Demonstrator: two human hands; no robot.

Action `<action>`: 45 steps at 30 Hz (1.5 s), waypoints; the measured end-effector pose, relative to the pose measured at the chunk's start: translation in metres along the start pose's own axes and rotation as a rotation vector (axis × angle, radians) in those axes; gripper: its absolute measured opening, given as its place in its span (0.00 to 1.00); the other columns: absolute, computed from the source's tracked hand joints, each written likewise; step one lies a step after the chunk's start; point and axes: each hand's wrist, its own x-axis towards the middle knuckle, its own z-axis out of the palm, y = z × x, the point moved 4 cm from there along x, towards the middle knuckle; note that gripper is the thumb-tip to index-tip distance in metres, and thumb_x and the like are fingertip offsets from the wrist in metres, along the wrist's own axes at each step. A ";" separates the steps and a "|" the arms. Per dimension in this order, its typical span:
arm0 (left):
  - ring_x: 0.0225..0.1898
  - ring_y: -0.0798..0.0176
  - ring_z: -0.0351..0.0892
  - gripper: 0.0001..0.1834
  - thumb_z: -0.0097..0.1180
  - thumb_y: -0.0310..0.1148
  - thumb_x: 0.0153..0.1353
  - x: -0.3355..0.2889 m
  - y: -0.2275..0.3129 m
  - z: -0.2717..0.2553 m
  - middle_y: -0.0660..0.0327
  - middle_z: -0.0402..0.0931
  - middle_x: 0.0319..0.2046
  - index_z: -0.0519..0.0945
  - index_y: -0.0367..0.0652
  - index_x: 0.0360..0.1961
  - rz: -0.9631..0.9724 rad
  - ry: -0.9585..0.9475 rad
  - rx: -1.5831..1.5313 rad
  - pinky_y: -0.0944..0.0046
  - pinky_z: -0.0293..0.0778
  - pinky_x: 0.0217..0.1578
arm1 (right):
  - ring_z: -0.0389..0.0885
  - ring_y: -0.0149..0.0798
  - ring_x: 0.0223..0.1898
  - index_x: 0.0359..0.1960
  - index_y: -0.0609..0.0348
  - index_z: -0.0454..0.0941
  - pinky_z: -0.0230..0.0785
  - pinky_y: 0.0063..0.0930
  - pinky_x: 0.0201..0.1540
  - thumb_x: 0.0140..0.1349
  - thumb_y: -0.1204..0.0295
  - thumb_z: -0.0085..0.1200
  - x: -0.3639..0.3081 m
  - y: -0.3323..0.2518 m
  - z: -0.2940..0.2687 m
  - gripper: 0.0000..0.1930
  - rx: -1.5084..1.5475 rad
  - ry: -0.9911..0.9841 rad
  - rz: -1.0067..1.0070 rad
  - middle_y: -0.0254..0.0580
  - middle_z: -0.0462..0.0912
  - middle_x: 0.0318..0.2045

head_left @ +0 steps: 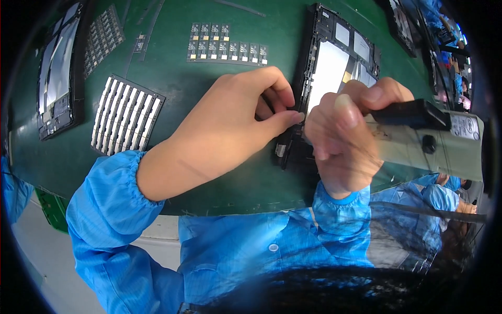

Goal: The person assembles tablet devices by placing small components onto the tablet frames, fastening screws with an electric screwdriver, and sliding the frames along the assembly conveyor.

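Green tabletop [235, 193]. Black, silver-panelled rectangular frame [327, 68], partly blocked by curled right hand [342, 133], grip unclear. Left hand [235, 104] at frame's left edge, thumb near bent fingers, pinch unclear. White-striped sheet [125, 115] beside left wrist; bare green toward near edge.

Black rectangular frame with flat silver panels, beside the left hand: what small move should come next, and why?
I'd probably draw the bare right hand back slightly: in this view it hides the lower right of the frame, while the bare left hand's thumb tip is at the frame's left edge; whether it grips anything there is unclear.
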 end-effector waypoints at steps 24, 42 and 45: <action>0.73 0.35 0.56 0.52 0.72 0.55 0.54 -0.034 0.043 0.057 0.40 0.58 0.69 0.65 0.30 0.69 0.554 -0.047 1.090 0.40 0.55 0.74 | 0.79 0.31 0.39 0.51 0.60 0.75 0.74 0.30 0.44 0.66 0.78 0.62 -0.015 -0.011 -0.042 0.13 0.270 0.099 -0.225 0.39 0.81 0.40; 0.77 0.37 0.53 0.43 0.70 0.51 0.60 0.258 0.059 -0.062 0.43 0.60 0.73 0.68 0.39 0.70 0.514 0.372 1.273 0.28 0.47 0.74 | 0.58 0.22 0.17 0.57 0.59 0.72 0.50 0.22 0.20 0.70 0.78 0.55 0.017 0.011 -0.151 0.15 0.422 0.475 -0.106 0.29 0.67 0.22; 0.78 0.25 0.44 0.56 0.77 0.57 0.49 0.213 0.085 -0.102 0.33 0.48 0.76 0.64 0.45 0.74 0.482 0.382 1.185 0.18 0.40 0.72 | 0.57 0.22 0.17 0.58 0.61 0.72 0.49 0.21 0.20 0.71 0.77 0.54 0.007 0.063 -0.217 0.15 0.387 0.505 -0.126 0.29 0.67 0.22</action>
